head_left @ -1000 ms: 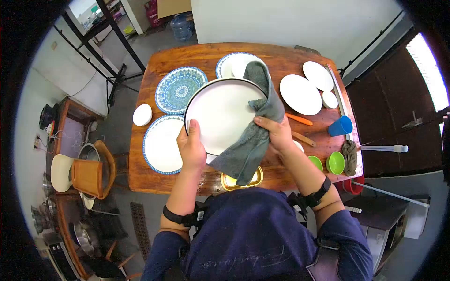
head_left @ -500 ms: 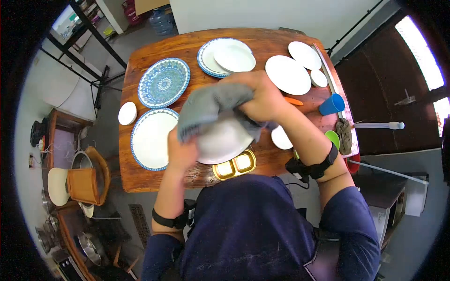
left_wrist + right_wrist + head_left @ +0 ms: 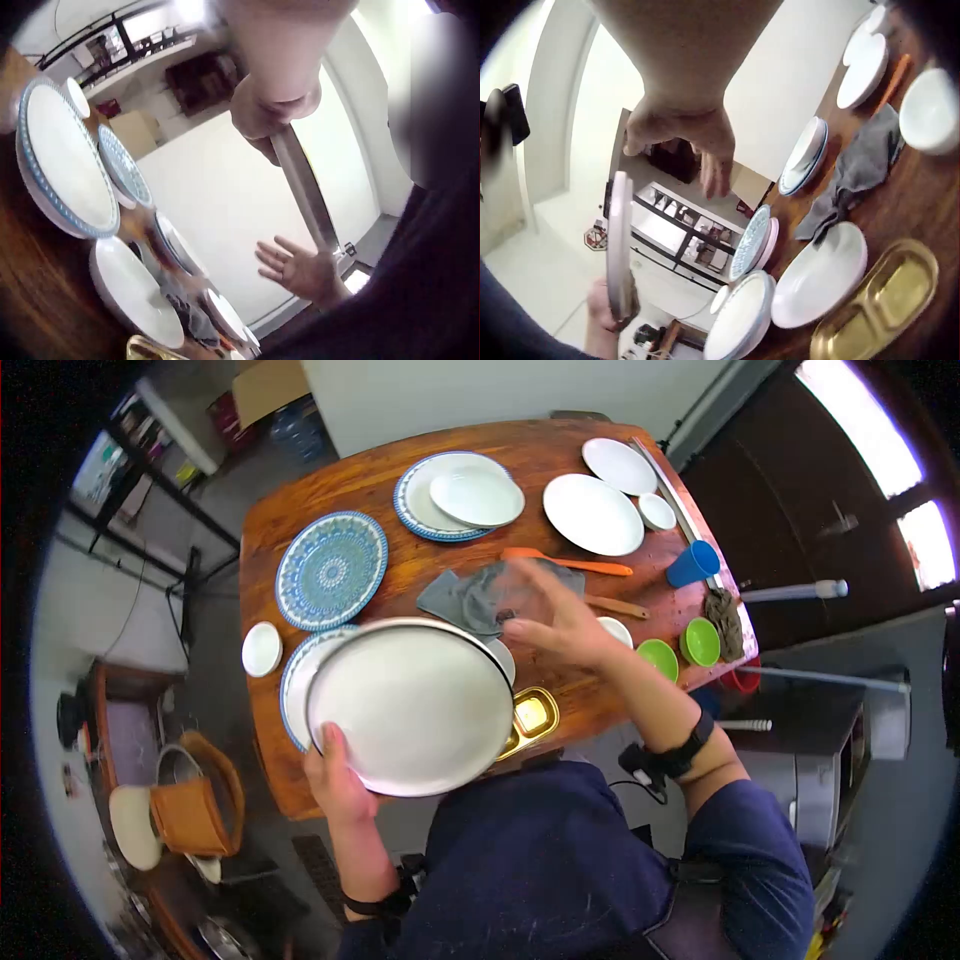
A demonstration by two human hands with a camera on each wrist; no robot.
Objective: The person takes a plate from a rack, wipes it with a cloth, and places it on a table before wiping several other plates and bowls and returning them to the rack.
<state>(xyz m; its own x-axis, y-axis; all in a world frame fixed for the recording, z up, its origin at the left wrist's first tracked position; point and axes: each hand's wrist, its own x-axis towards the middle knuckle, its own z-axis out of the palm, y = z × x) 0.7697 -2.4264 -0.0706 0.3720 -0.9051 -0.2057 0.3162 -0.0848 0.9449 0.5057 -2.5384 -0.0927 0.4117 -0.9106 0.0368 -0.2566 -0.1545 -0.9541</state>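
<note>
A white round plate with a dark rim (image 3: 420, 710) is held up in front of the body, covering part of a blue-rimmed white plate (image 3: 297, 690). My left hand (image 3: 340, 780) grips its lower left edge, thumb on the face. The left wrist view shows the held plate (image 3: 306, 184) edge-on. My right hand (image 3: 560, 622) is in the air with fingers spread, holding nothing, above a crumpled grey cloth (image 3: 462, 600) on the table. Beside the cloth lie an orange utensil (image 3: 597, 568) and a wooden handle (image 3: 615, 606). White dishware is partly hidden beneath the held plate.
On the wooden table (image 3: 420, 445) stand a patterned blue plate (image 3: 330, 570), stacked plates (image 3: 477, 498), white plates (image 3: 593, 515) and a white bowl (image 3: 262, 650). A gold divided tray (image 3: 535, 712) sits near the front edge. Green bowls (image 3: 700, 643) and a blue cup (image 3: 692, 564) are at right.
My right hand has let go of the grey cloth, which now lies on the table, and has lifted off the plate. My left hand has moved the plate leftward and closer to the body.
</note>
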